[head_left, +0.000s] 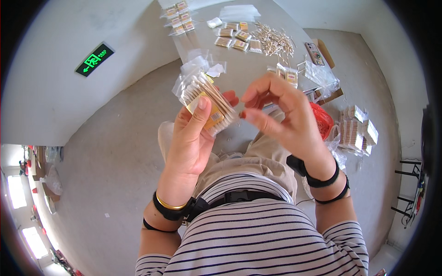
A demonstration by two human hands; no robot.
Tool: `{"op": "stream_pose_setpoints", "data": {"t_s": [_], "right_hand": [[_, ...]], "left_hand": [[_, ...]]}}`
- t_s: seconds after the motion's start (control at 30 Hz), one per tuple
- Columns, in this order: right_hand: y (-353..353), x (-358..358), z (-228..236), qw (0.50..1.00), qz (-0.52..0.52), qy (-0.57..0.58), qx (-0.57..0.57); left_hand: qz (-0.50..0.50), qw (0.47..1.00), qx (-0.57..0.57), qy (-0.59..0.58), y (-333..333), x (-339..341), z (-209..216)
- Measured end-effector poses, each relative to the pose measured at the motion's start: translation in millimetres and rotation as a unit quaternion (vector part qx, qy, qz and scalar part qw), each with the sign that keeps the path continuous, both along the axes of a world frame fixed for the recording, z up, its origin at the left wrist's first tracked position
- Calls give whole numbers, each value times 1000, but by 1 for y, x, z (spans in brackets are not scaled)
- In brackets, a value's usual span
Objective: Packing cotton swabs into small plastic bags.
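Ahead of us, a grey bench is carrying a heap of loose cotton swabs. Nearer, our left hand is clasping a clear swab packet; our right hand is hovering beside it, grip parted and empty. We are judging the packet light, slick and crushable, best held gently across its broad faces.

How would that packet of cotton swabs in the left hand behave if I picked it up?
The packet of cotton swabs is probably light, being thin sticks with small cotton tips. Its clear plastic wrap looks thin and wrinkled, so it may feel slippery. Being broad and flattish, it seems unlikely to roll.
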State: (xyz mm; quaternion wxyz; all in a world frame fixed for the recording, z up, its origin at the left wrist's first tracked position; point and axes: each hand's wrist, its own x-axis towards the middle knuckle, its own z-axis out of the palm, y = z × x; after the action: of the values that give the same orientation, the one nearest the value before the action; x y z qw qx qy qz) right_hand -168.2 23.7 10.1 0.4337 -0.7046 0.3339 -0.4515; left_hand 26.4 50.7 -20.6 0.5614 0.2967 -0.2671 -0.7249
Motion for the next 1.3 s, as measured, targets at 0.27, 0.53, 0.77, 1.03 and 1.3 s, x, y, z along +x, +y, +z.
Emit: {"op": "stream_pose_setpoints", "data": {"t_s": [0.27, 0.53, 0.77, 1.03, 1.3], "right_hand": [[12, 28, -11, 995, -69, 16, -71], [4, 14, -8, 996, -24, -80, 9], [8, 24, -3, 991, -53, -122, -20], [9, 29, -9, 980, -105, -161, -56], [13, 30, -11, 960, -41, -263, 88]], "left_hand": [[109, 991, -73, 8, 3, -13, -2], [231, 922, -231, -207, 0, 18, 11], [293, 802, -353, -381, 5, 21, 16], [288, 846, -358, -270, 5, 14, 17], [293, 832, -352, -313, 12, 10, 18]]}}
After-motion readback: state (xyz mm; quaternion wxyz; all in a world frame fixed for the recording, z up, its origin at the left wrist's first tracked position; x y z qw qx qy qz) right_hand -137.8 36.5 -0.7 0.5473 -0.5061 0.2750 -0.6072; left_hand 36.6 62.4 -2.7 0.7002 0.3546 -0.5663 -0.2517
